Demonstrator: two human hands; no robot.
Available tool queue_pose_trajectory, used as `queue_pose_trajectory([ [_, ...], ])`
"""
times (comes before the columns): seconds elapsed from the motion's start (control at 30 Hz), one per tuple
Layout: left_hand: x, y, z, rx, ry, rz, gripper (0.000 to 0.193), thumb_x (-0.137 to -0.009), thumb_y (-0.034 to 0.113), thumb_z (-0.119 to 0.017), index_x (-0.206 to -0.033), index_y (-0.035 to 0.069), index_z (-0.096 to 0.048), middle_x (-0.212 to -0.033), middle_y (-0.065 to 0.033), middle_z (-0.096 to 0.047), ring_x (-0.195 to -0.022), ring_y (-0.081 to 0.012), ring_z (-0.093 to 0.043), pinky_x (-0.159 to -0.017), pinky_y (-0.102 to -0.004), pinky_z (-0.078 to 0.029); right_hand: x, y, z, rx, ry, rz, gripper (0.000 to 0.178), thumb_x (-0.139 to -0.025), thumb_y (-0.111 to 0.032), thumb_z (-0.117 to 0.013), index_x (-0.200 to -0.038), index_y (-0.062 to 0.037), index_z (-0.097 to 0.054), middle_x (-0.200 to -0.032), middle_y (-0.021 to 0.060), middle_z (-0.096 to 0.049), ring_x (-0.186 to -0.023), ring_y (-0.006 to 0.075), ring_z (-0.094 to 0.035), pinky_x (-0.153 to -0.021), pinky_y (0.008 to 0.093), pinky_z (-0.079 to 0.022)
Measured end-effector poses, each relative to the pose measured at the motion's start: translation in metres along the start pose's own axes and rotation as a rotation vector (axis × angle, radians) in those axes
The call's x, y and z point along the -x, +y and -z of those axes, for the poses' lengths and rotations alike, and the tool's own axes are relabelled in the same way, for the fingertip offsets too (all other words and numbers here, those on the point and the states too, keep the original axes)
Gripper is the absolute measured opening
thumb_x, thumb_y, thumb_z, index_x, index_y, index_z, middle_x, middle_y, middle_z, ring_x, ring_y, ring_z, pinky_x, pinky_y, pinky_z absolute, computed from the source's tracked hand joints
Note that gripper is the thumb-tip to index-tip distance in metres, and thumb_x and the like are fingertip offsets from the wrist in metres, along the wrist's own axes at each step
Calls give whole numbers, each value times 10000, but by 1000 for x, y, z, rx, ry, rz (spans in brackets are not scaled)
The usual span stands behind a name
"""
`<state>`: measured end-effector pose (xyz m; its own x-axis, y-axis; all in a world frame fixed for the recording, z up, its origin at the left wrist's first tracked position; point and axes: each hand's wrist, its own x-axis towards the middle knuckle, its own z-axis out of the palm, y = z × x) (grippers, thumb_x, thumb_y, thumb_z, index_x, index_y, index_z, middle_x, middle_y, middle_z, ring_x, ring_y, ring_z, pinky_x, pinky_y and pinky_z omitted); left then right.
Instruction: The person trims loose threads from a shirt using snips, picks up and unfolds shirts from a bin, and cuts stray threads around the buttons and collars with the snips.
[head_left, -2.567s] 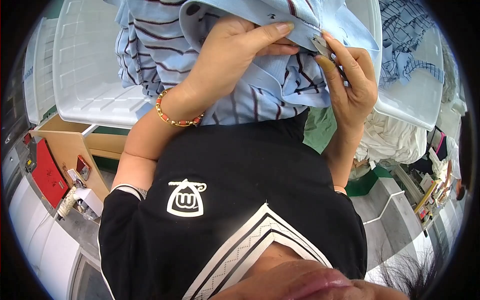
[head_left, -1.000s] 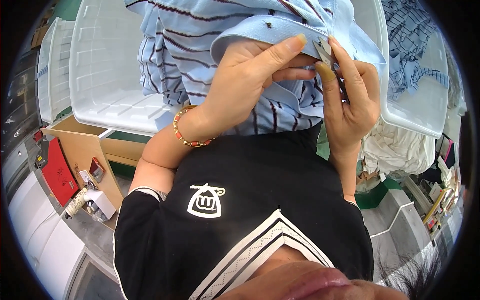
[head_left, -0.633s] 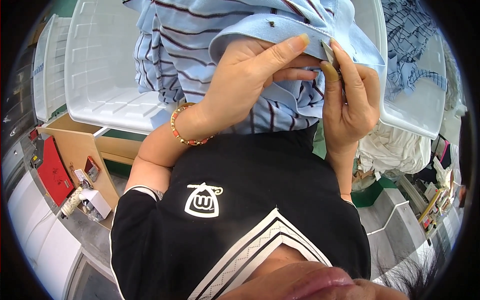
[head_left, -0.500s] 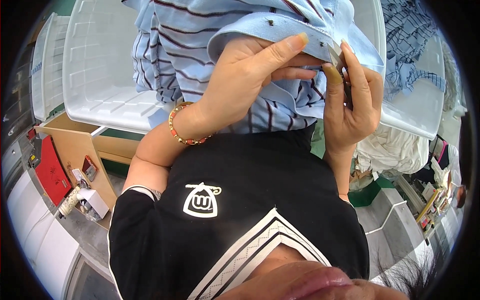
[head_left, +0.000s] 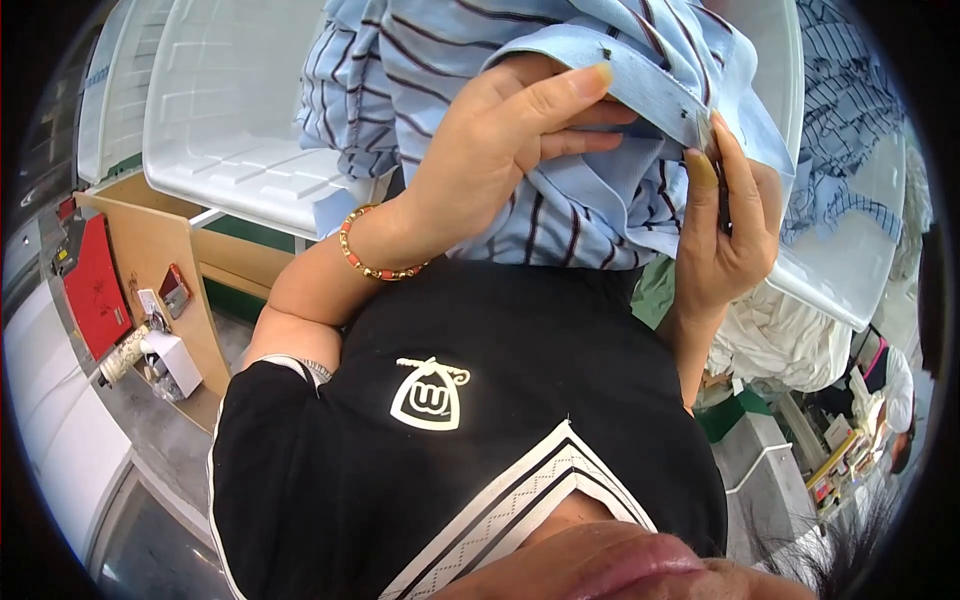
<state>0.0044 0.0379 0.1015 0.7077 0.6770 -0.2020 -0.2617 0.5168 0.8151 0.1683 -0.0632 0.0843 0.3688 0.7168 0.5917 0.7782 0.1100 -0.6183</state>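
A light blue knit garment with dark stripes (head_left: 440,80) lies gathered before me. Its plain blue band (head_left: 640,85) curves across the top, with small dark tufts on it. My left hand (head_left: 510,140) pinches the band's lower edge, thumb in front and part of the fingers behind the cloth; a beaded bracelet circles that wrist. At the band's right part, my right hand (head_left: 730,215) grips thread snips (head_left: 706,135) between thumb and fingers. Their metal blade touches or nearly touches the band by a dark tuft; the rest is mostly hidden in the hand.
White plastic bins stand at the left (head_left: 240,110) and right (head_left: 835,285). More striped blue cloth (head_left: 845,90) fills the right side. White cloth (head_left: 785,335) is heaped below it. A wooden stand (head_left: 165,250) with a red panel is at the left.
The garment and band have shifted right and slightly down in the view. My right hand with the snips has moved the same way; my left hand keeps its pinch.
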Motion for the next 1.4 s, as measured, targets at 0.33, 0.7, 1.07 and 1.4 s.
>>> queue_pose_trajectory([
  [0.33,-1,-8,11,181,-20,-67,342,-1027,206,-384,-1199,-33,-557,-1170,-168,-634,-1085,-282,-625,-956,-456,-499,-17,-14,-6,-98,-137,117,394,-724,-62,-789,-1109,-62,-705,-742,33,-559,-625,113,-500,-534,239,-414],
  [0.7,4,-4,6,-96,-48,-186,353,-1024,199,-402,-1222,-61,-537,-1157,-177,-629,-1086,-273,-623,-951,-431,-500,-49,-4,4,-29,-325,275,375,-735,-34,-772,-1104,-70,-713,-766,20,-565,-649,88,-501,-541,215,-387],
  [1.07,5,-5,10,-264,-56,-217,356,-1019,202,-427,-1216,-74,-535,-1143,-167,-632,-1069,-251,-628,-956,-388,-497,-66,-7,12,47,-507,373,373,-733,-34,-762,-1100,-73,-712,-740,20,-510,-630,90,-485,-544,220,-392],
  [1.4,5,-6,8,-331,-46,-216,361,-1011,204,-447,-1189,-89,-559,-1120,-181,-642,-1048,-254,-639,-964,-361,-487,-67,-5,15,-24,-549,329,354,-743,-30,-756,-1093,-60,-709,-731,24,-497,-636,96,-482,-539,221,-383],
])
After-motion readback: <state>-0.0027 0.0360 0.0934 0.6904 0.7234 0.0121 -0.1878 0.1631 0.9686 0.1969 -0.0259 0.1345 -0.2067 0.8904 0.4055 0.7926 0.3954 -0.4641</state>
